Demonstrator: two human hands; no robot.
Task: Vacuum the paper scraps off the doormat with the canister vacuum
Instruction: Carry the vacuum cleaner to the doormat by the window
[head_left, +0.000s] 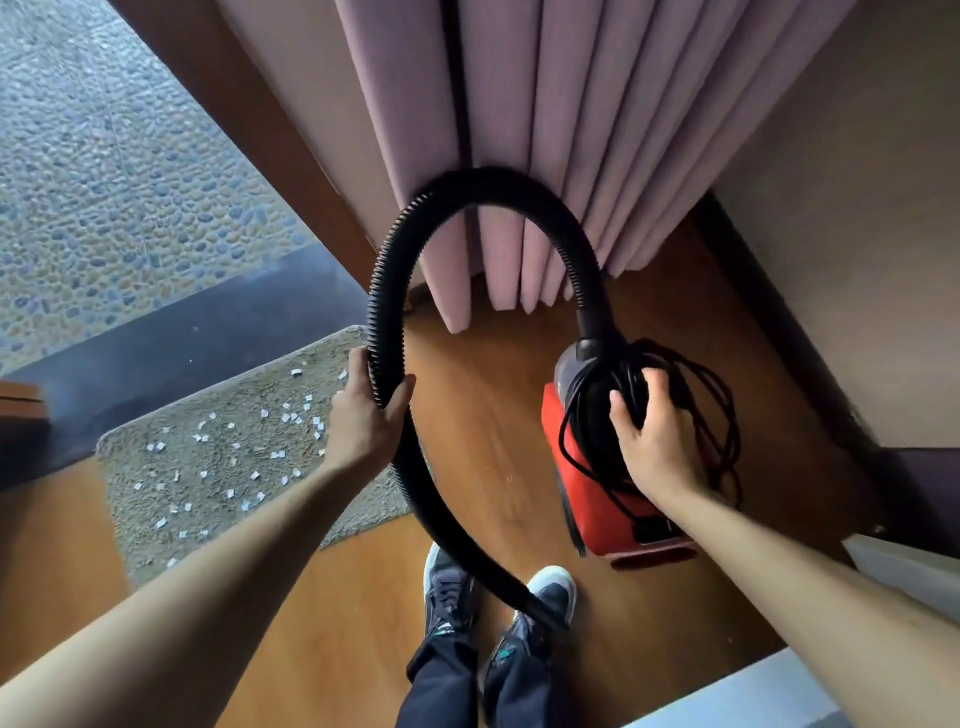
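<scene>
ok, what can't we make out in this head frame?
- Nozzle end of the black ribbed hose: blurred over the dark sneakers.
- Plug of the black power cord: lost in the tangle on the red canister vacuum.
- Vacuum handle: covered by the right hand.
- Grey doormat: near edge behind the left hand and forearm.

Both bare arms reach forward and down — each hand closed in a grip

The left hand (370, 415) curls round the hose (387, 291), thumb on the near side; the right hand (652, 441) clamps the cord-wrapped handle (621, 395), fingers spread (wrist bent slightly inward) — feet together in dark trainers below
</scene>
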